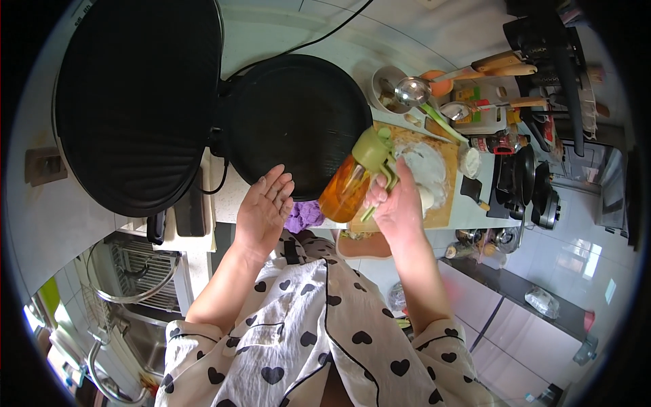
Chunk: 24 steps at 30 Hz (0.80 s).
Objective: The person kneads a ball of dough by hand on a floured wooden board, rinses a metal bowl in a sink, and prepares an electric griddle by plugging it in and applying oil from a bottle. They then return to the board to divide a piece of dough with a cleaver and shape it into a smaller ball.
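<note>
My right hand (394, 203) grips the green handle of a clear oil dispenser (346, 191) with amber liquid inside, tilted over the right front edge of a round black electric griddle (300, 122). My left hand (264, 208) is held palm up at the griddle's front edge, empty, with its fingers apart. The griddle's ridged black lid (137, 102) stands open on the left. Right of the dispenser, a wooden board (440, 213) bears white flour (419, 163) and a pale piece, probably dough, partly hidden behind my right hand.
A purple cloth (304, 216) lies before the griddle. Behind the board are a bowl (379, 89), a metal ladle (413, 91), a green onion (442, 122) and bottles (496, 142). A small bowl of flour (472, 163) stands at its right. A black cord (325, 36) runs behind the griddle.
</note>
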### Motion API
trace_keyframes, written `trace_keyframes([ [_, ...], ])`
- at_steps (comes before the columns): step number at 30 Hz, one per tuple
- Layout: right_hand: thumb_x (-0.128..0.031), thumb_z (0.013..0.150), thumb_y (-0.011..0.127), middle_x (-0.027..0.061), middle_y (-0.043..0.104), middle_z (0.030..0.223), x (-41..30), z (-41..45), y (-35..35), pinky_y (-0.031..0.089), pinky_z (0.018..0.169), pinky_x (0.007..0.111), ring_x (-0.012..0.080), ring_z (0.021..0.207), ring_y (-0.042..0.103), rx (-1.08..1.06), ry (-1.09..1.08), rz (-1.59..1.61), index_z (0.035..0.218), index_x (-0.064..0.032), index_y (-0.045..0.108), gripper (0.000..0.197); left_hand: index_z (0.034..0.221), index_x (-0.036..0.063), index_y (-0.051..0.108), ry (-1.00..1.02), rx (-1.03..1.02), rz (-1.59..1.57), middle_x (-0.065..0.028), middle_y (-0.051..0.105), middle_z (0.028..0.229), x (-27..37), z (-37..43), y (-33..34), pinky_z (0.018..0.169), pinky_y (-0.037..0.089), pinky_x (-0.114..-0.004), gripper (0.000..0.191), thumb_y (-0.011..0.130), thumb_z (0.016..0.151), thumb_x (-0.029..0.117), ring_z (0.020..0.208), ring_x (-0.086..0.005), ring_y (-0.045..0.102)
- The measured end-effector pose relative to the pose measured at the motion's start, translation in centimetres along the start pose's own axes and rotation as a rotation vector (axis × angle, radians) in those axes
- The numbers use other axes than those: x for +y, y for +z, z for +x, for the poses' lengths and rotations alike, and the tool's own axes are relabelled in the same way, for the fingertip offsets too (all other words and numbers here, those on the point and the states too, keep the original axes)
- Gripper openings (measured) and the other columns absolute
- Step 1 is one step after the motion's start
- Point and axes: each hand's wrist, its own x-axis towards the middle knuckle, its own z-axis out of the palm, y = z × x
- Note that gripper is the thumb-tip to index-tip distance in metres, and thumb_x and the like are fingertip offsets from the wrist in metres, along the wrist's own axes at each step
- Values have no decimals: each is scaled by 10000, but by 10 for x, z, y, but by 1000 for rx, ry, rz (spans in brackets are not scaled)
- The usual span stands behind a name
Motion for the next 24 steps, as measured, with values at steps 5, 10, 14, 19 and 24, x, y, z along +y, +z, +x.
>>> trace_keyframes([
  [5, -419, 977, 435, -29, 421, 618, -12, 24, 13, 375, 606, 314, 159, 555, 410, -8, -32, -23, 832, -130, 488, 328, 1326, 66, 481, 12, -8, -13, -10, 549, 1201, 1, -3, -1, 929, 419, -271, 403, 399, 1002, 291, 1078, -124, 524],
  [10, -374, 978, 473, -31, 441, 703, -13, 20, 32, 333, 587, 268, 97, 573, 389, 14, -61, -23, 919, -131, 468, 250, 1337, 66, 473, 23, 10, -18, -12, 552, 1208, 3, -6, -4, 921, 425, -272, 410, 398, 1003, 292, 1072, -126, 529],
  [14, -387, 984, 437, -36, 435, 656, -8, 19, 40, 358, 597, 290, 108, 554, 397, 11, -34, -96, 967, -132, 498, 263, 1336, 57, 470, 35, 21, -45, -23, 548, 1212, 6, -7, -11, 920, 425, -274, 414, 389, 1003, 289, 1081, -133, 523],
  [19, -405, 976, 457, -48, 461, 658, 6, 21, 50, 334, 570, 261, 82, 503, 383, -108, 91, -220, 944, -133, 522, 282, 1338, 49, 461, 41, 45, -68, -39, 539, 1221, 11, -11, -20, 926, 421, -277, 419, 382, 1003, 288, 1094, -143, 513],
  [24, -381, 956, 511, -48, 476, 665, 19, 22, 64, 328, 559, 253, 75, 515, 410, -174, 136, -210, 923, -132, 522, 251, 1325, 55, 475, 70, 45, -83, -35, 556, 1203, 14, -18, -28, 929, 421, -280, 406, 397, 998, 282, 1083, -142, 526],
])
